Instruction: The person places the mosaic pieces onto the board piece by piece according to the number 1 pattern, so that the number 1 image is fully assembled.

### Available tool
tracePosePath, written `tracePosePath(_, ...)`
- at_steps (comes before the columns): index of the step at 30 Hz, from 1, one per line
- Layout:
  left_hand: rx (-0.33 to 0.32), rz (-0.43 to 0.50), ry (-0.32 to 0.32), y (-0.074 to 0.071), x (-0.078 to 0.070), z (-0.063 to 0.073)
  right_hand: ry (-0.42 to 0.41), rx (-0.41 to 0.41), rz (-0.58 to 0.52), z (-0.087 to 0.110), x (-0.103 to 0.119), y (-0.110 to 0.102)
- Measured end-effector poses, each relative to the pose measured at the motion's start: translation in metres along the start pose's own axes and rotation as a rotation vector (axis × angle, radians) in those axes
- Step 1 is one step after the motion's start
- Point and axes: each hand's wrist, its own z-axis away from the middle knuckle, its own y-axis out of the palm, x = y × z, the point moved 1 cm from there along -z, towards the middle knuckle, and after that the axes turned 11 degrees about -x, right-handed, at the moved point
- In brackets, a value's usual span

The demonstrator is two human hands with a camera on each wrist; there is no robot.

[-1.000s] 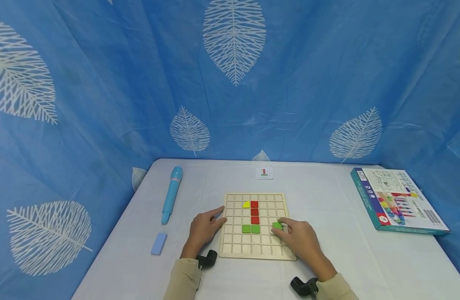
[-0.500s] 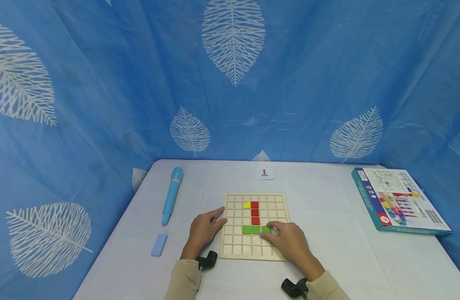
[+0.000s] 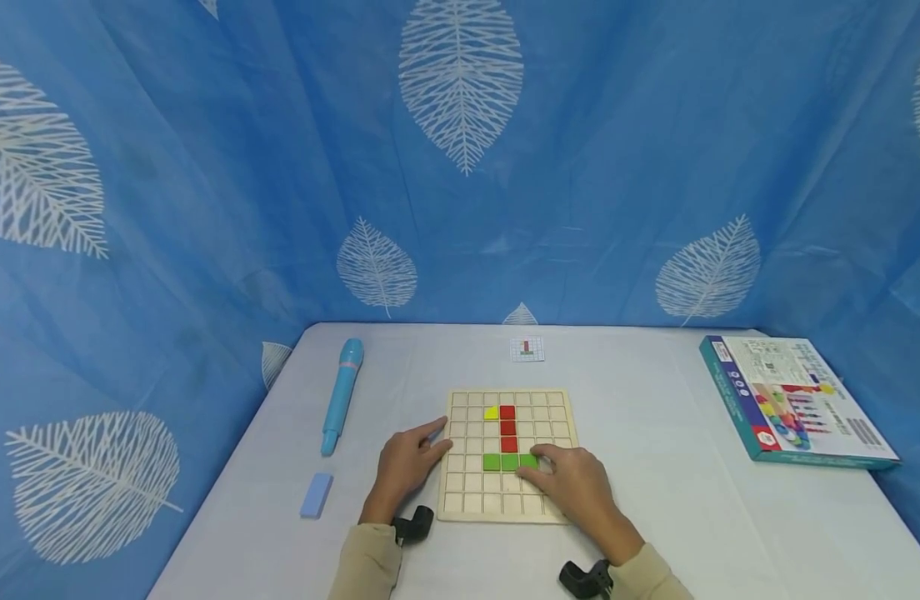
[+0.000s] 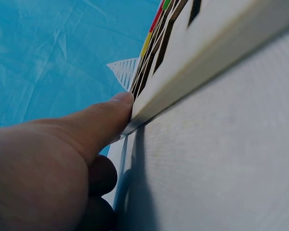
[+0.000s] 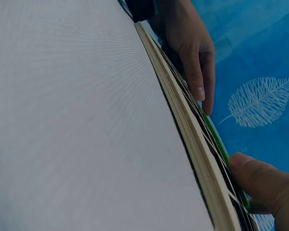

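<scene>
A wooden grid board [image 3: 472,502] lies on the white table in the head view. Three red square tiles [image 3: 508,428] form a column on it, with a small yellow tile [image 3: 491,413] left of the top one. Below them runs a row of green square tiles [image 3: 501,462]. My right hand [image 3: 580,483] pinches the rightmost green square tile [image 3: 528,461] between thumb and index finger, in line with its row. My left hand [image 3: 403,468] touches the board's left edge with extended fingers; the left wrist view shows its thumb [image 4: 111,110] at that edge.
A small pattern card [image 3: 527,349] lies behind the board. On the left are a blue microphone-shaped object [image 3: 342,396] and a light blue block [image 3: 316,496]. A flat game box [image 3: 801,400] lies at the right. Blue cloth with white leaves [image 3: 460,208] hangs behind the table.
My right hand has moved left across the board with the green square tile, bringing it beside the other green tiles. My left hand has stayed at the board's left edge.
</scene>
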Motion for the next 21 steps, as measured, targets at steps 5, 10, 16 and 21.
tracePosePath(5, 0.000, 0.000, 0.000, 0.001, 0.000, -0.001, -0.012, -0.003, -0.010, 0.000, -0.003, -0.001)
tracePosePath(10, 0.007, -0.003, -0.005, 0.001, -0.001, 0.000, 0.015, 0.076, -0.040, 0.000, -0.005, -0.005)
tracePosePath(16, 0.002, -0.008, -0.003, -0.001, -0.002, -0.002, 0.060, 0.121, -0.069, -0.003, -0.003, -0.009)
tracePosePath(21, 0.025, 0.001, -0.005, -0.003, -0.003, -0.005, 0.076, 0.149, -0.105, -0.005, -0.006, -0.012)
